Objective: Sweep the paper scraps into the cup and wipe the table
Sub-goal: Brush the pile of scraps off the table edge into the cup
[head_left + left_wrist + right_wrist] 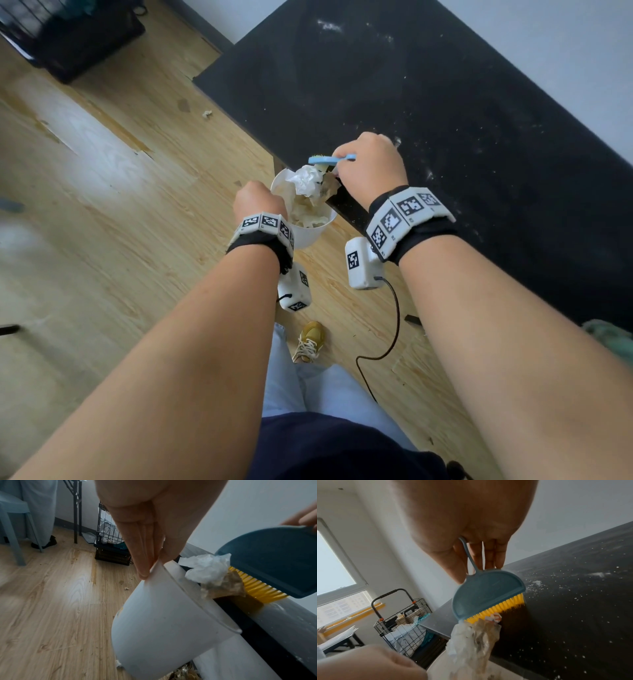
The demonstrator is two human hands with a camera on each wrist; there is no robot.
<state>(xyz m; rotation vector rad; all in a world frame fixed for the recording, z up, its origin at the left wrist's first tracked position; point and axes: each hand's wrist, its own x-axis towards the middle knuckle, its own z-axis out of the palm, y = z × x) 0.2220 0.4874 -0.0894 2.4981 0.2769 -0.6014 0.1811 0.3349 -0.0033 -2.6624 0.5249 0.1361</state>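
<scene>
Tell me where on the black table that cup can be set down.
The black table is bare beyond the right hand, toward the wall, with only fine white crumbs. The near edge is crowded: brush, paper scraps and the cup in the left hand.

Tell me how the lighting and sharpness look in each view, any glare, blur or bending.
Head view: even daylight, pale glare patch on the wood floor, straight table edges bowed by the wide lens. Left wrist view: left hand close and soft, cup fairly sharp, floor glare. Right wrist view: right hand dim and blurred, brush clearer, bright window washed out.
</scene>
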